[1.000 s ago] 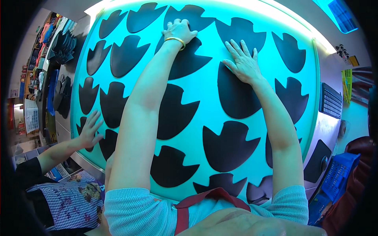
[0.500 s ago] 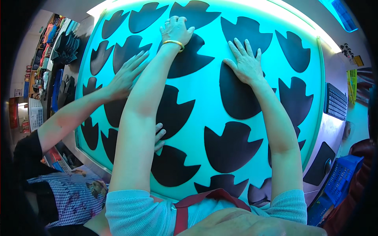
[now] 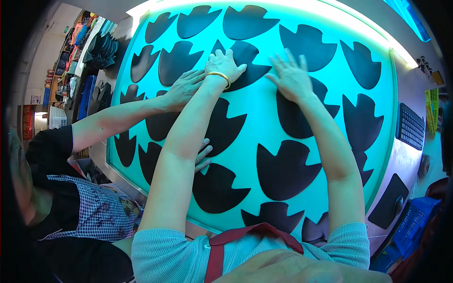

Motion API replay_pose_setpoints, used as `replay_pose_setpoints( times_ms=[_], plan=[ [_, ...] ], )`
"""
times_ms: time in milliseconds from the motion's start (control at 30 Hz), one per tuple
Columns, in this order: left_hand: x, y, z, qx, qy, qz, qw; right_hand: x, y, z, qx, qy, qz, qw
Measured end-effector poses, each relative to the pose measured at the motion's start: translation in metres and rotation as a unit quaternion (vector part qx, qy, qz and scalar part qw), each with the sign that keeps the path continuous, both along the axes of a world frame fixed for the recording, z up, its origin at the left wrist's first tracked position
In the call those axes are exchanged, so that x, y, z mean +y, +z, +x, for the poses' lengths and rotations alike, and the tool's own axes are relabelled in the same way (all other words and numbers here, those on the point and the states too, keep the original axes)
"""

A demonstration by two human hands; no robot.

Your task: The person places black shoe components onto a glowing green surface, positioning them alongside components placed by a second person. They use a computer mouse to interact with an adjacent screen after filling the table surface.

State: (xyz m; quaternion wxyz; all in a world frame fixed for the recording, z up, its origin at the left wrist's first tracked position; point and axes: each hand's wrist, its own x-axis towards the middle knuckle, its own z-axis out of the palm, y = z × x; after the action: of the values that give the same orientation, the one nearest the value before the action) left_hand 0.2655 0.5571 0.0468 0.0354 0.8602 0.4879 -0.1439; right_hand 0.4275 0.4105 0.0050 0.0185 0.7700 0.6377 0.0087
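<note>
Several dark, flat cut pieces, each with a notched, tulip-like outline, lie spread over a glowing turquoise panel (image 3: pixel 255 115). My left hand (image 3: pixel 224 66), a yellow bangle at its wrist, rests palm down with its thumb out on a second-row piece (image 3: pixel 247 78). My right hand (image 3: pixel 292 78) is flat with fingers spread, slightly blurred. It covers the upper left part of another dark piece (image 3: pixel 297 118); whether it touches is unclear. Just beyond it lies a larger piece (image 3: pixel 309 47). Neither hand grips anything.
From the left, a co-worker's hand (image 3: pixel 184 89) reaches beside my left forearm. Another person's fingers (image 3: pixel 203 155) show below that forearm. Dark stacked pieces (image 3: pixel 101 49) stand at the left. A keyboard (image 3: pixel 410 126), mouse pad (image 3: pixel 389 200) and blue crate (image 3: pixel 415 226) are at right.
The view has shifted, so the panel sits further right. My left hand has drawn back from the far row onto the second-row piece. My right hand has moved left relative to the pieces.
</note>
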Motion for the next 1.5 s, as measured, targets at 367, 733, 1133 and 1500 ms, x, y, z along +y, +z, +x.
replay_pose_setpoints(
  times_ms=[367, 733, 1133, 1500],
  plan=[
    [0.000, -0.015, -0.012, -0.057, 0.013, -0.019, 0.998, 0.016, -0.003, -0.023, 0.051, 0.041, -0.031, 0.997],
    [-0.035, 0.038, -0.104, -0.325, 0.055, -0.081, 0.941, -0.108, 0.043, -0.027, 0.227, -0.009, 0.264, 0.937],
    [-0.436, 0.010, -0.206, -0.355, -0.392, -0.153, 0.834, -0.467, 0.067, -0.147, 0.248, -0.074, 0.119, 0.959],
    [-0.461, -0.011, -0.209, -0.230, -0.382, -0.112, 0.888, -0.514, 0.061, -0.162, 0.209, -0.042, 0.160, 0.964]
  ],
)
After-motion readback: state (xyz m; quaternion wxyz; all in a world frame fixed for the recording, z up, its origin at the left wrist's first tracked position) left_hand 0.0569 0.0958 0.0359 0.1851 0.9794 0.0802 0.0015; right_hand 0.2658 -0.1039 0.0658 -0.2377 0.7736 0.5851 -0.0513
